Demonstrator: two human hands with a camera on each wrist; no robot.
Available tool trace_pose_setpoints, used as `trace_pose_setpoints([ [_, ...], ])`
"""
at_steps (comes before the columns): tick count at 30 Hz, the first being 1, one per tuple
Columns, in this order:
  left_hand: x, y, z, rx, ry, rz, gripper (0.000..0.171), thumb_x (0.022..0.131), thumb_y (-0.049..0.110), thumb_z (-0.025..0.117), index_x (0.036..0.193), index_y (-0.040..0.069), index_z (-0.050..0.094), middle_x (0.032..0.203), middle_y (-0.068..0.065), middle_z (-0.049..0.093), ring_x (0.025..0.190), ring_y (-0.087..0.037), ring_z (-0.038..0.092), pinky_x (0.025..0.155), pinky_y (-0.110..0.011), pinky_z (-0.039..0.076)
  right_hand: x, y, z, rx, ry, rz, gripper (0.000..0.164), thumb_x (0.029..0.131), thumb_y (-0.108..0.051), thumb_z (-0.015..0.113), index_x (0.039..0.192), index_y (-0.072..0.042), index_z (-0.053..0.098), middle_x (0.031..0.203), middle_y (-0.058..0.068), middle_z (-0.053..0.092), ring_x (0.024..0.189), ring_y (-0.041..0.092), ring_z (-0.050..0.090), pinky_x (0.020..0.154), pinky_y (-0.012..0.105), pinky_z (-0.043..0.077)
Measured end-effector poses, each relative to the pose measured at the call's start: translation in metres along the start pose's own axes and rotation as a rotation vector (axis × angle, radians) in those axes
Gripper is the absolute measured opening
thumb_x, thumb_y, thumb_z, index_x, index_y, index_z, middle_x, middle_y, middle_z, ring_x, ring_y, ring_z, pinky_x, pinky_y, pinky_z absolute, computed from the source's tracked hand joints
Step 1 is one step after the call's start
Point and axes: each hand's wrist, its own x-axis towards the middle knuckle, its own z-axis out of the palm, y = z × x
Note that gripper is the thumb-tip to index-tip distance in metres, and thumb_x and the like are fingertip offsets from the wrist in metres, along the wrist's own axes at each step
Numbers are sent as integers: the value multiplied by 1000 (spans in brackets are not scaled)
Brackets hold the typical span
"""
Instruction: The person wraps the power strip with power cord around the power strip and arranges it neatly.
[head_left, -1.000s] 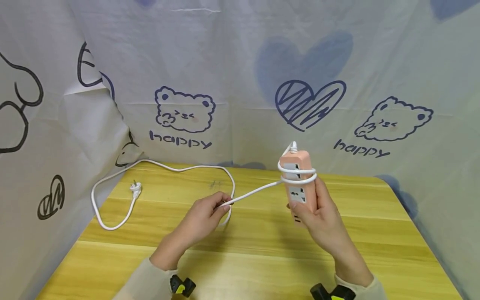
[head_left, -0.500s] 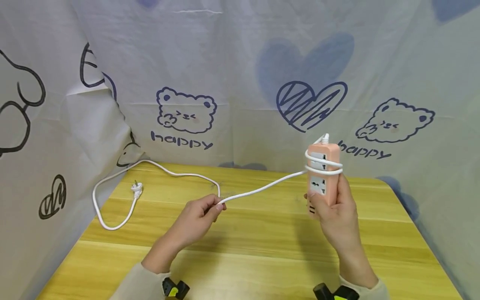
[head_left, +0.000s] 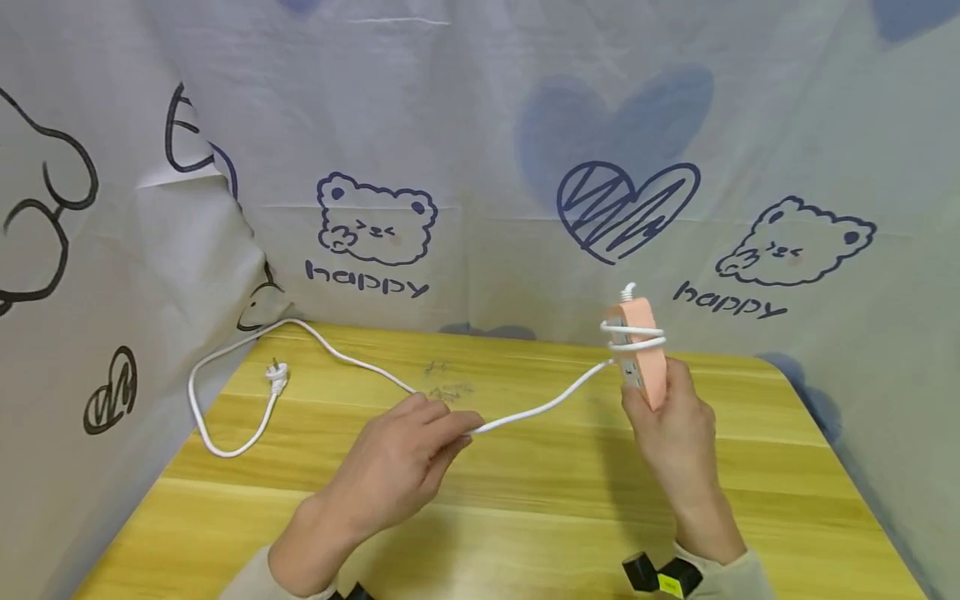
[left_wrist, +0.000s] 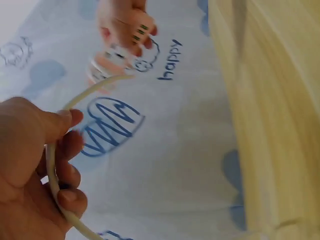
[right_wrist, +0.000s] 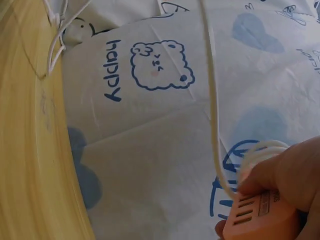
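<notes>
Here the right hand [head_left: 678, 429] grips the pink power strip [head_left: 643, 357] upright, right of centre, two cord turns around its top. The white cord [head_left: 547, 404] sags left-downward to the left hand [head_left: 401, 467], which pinches it above the surface [head_left: 525, 517].

Even, bright, diffuse light; soft shadows under both forearms on the yellow wooden table [head_left: 525, 517]. Head view sharp, edges slightly bowed. Left wrist view motion-blurred; right wrist view soft up close.
</notes>
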Motion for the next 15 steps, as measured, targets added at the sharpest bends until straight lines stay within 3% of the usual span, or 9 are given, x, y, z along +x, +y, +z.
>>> trace_pose_setpoints([
  [7, 32, 18, -18, 37, 106, 216, 10, 101, 24, 72, 110, 25, 76, 78, 10, 53, 70, -13, 42, 63, -24, 37, -5, 0, 12, -144, -71, -189, 43, 89, -6, 78, 129, -1, 64, 99, 21, 75, 68, 35, 63, 60, 55, 51],
  [15, 72, 24, -26, 79, 124, 324, 7, 100, 29, 71, 105, 25, 74, 73, 8, 52, 70, -15, 39, 64, -27, 33, -18, -13, 21, -274, -402, -289, 41, 83, -7, 81, 121, -10, 67, 84, 6, 70, 64, 21, 59, 54, 44, 47],
])
